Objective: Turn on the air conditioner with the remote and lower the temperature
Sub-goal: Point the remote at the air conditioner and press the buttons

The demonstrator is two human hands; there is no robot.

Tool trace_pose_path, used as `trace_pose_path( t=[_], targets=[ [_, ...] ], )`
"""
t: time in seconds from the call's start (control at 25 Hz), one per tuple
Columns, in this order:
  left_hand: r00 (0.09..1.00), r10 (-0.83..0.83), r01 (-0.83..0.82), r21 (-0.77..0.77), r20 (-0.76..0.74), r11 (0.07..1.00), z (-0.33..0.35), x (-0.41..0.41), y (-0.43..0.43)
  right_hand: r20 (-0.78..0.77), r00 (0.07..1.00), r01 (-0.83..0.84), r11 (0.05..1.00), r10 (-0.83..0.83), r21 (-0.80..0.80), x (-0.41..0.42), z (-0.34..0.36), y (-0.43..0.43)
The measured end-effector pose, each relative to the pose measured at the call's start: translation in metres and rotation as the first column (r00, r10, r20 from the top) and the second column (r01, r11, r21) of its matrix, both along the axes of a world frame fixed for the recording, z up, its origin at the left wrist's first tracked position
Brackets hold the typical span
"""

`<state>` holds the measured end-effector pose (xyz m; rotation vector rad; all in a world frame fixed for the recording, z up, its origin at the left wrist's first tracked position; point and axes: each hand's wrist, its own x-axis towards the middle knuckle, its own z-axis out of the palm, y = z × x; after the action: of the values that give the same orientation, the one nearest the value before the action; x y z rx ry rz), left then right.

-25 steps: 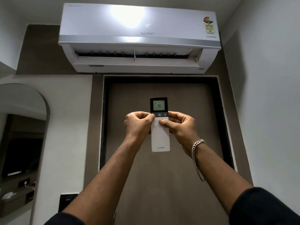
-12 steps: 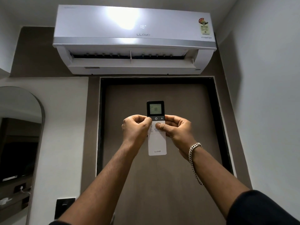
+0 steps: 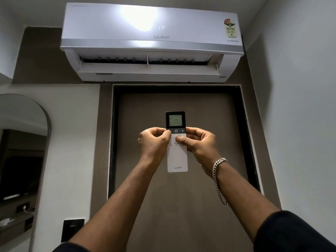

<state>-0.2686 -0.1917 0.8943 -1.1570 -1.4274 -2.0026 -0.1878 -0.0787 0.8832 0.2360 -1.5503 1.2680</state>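
1. AC [image 3: 109, 24]: white plastic casing, glossy, throwing back a bright glare; a satin silver band runs along its lower front edge.
2. Label [image 3: 230, 28]: printed paper sticker on the AC, upper right.
3. Remote [image 3: 177, 159]: smooth white matt plastic below, glossy black plastic around the screen.
4. Bracelet [image 3: 219, 162]: polished metal chain links.
5. Door [image 3: 181, 206]: brown, matt, even finish; black matt frame.
6. Mirror [image 3: 23, 142]: reflective glass.
7. Wall [image 3: 300, 106]: smooth matt paint.
8. Sleeve [image 3: 291, 233]: dark cloth.
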Motion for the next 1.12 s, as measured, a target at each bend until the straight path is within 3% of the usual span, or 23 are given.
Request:
trace_pose_path(
  t=[0.44, 0.76, 1.12],
  targets=[
    [0.995, 0.066, -0.068, -0.027, -0.069, 0.997, 0.0004, 0.0017, -0.0030, -0.024, 1.000, -0.006, 1.000, 0.006, -0.013, -0.0059, -0.0004, 0.0003],
    [0.999, 0.006, -0.005, -0.017, 0.037, 1.000, -0.0025, 0.0010, -0.0017, 0.006, 1.000, 0.021, 1.000, -0.021, -0.005, -0.0014, -0.0018, 0.0003],
    [0.998, -0.064, 0.064, -0.075, 0.004, 0.995, -0.0054, -0.0044, 0.0015, 0.029, 0.998, 0.062, 0.998, -0.063, 0.003, 0.0015, -0.0054, 0.0052]
  ],
)
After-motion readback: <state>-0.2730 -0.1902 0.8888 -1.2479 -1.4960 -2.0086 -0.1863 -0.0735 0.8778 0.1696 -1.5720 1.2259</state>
